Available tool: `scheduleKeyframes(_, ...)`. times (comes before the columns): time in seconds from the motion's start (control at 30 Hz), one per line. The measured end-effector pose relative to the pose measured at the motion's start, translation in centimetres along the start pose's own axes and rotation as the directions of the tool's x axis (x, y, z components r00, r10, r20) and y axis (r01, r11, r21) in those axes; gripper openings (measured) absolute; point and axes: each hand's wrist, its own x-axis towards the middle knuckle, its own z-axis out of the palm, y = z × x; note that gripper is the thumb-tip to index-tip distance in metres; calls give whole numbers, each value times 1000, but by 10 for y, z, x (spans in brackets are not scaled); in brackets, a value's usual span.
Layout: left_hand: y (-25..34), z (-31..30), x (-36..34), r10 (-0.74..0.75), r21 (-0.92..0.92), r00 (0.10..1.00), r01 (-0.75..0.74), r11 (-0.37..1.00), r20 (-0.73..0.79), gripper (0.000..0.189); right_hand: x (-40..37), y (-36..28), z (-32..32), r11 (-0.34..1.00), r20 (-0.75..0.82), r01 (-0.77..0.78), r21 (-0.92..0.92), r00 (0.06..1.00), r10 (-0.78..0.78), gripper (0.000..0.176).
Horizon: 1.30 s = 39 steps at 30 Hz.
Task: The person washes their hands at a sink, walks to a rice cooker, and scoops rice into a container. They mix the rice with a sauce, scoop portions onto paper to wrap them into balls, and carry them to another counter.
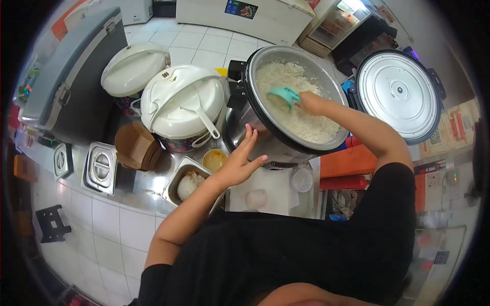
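My right hand (310, 103) grips a teal plastic cup (284, 94) by its side, down in the cooked rice (314, 125) that fills a large steel rice cooker (329, 92). The cup is tilted, its lower part among the rice. My left hand (240, 162) is held with fingers spread, close to the cooker's front left side, and nothing is in it. Below that hand stand a small bowl with orange-brown residue (215, 159) and a rectangular steel pan (171, 191) holding a white rounded thing with rice on it (189, 186).
The cooker's round lid (399, 89) stands raised at the right. Two white-lidded insulated pots (178, 92) stand at the left, a white ladle (204, 120) on the nearer one. Brown paper trays (133, 145), a lidded steel pan (100, 167) and a clear tub (301, 179) are on the counter.
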Motion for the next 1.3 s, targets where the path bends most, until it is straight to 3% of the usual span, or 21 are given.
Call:
scheduleKeyframes(0.13, -3, 3, -1, 18, -50, 1000, -18, 999, -11, 74, -27, -48, 2, 998, 185, -40, 58, 982, 29, 32)
scheduleKeyframes(0.2, -2, 2, -5, 18, -36, 1000, -18, 999, 6, 75, -38, -59, 13, 970, 253, -65, 233, 967, 4, 34)
scheduleKeyframes(0.23, -2, 1, -1, 27, -29, 1000, -27, 999, 2, 75, -41, -59, 8, 974, 242, -61, 219, 970, 6, 34)
scheduleKeyframes(0.33, 2, 1, -1, 23, -56, 1000, -23, 998, 1, 76, -56, -63, -8, 959, 431, -87, 269, 901, -39, 34)
scheduleKeyframes(0.47, 0, 1, 0, 30, -25, 1000, -29, 999, 7, 76, -82, -66, -39, 942, 507, -124, 313, 860, -56, 31)
scheduleKeyframes(0.6, 1, -4, -1, 32, -36, 999, -31, 999, 23, 75, -88, -47, -62, 935, 489, -82, 345, 866, -104, 30)
scheduleKeyframes(0.7, 2, -6, -1, 31, -39, 998, -29, 999, 49, 75, -75, -33, -63, 883, 506, -145, 446, 855, -115, 30)
scheduleKeyframes(0.77, 5, -5, -3, 25, -47, 999, -23, 999, 42, 74, -48, -22, -55, 957, 362, -141, 254, 931, 41, 32)
scheduleKeyframes(0.8, 7, -4, -3, 19, -32, 999, -18, 999, 36, 74, -37, -25, -38, 952, 197, -189, 241, 970, 143, 27)
scheduleKeyframes(0.83, 8, -5, -2, 13, -14, 1000, -12, 1000, 28, 74, -25, -24, -13, 954, 192, -180, 240, 972, 135, 27)
scheduleKeyframes(0.9, 6, -4, -2, 31, -23, 999, -31, 999, 13, 72, -7, -34, 20, 1000, 36, -9, -28, 999, 10, 29)
scheduleKeyframes(0.93, 3, -5, -3, 42, -43, 999, -42, 998, 10, 71, -9, -38, 21, 1000, 29, 7, -30, 1000, -6, 29)
scheduleKeyframes(1.0, 0, -9, -4, 23, -80, 1000, -22, 997, 15, 70, -37, -62, -3, 967, 229, -23, 253, 973, -37, 32)
scheduleKeyframes(1.03, 0, -10, -3, 9, -129, 999, -5, 992, 34, 68, -46, -66, -7, 969, 227, -19, 247, 973, -39, 32)
scheduleKeyframes(1.1, 3, -10, -6, -14, -131, 999, 18, 991, 35, 66, -63, -70, -12, 849, 390, -181, 496, 920, -31, 28)
scheduleKeyframes(1.17, 9, -17, -5, -26, -135, 999, 30, 990, 28, 64, -75, -67, -29, 838, 405, -221, 499, 914, 0, 26)
scheduleKeyframes(1.23, 13, -26, -8, -95, -132, 993, 103, 986, 69, 59, -85, -53, -49, 783, 436, -195, 591, 893, -107, 23)
scheduleKeyframes(1.27, 11, -26, -12, -92, -204, 996, 92, 975, 8, 51, -93, -48, -58, 781, 441, -206, 589, 892, -97, 23)
scheduleKeyframes(1.3, 13, -31, -17, -87, -207, 996, 89, 974, 18, 51, -100, -45, -69, 690, 466, -292, 662, 881, -75, 24)
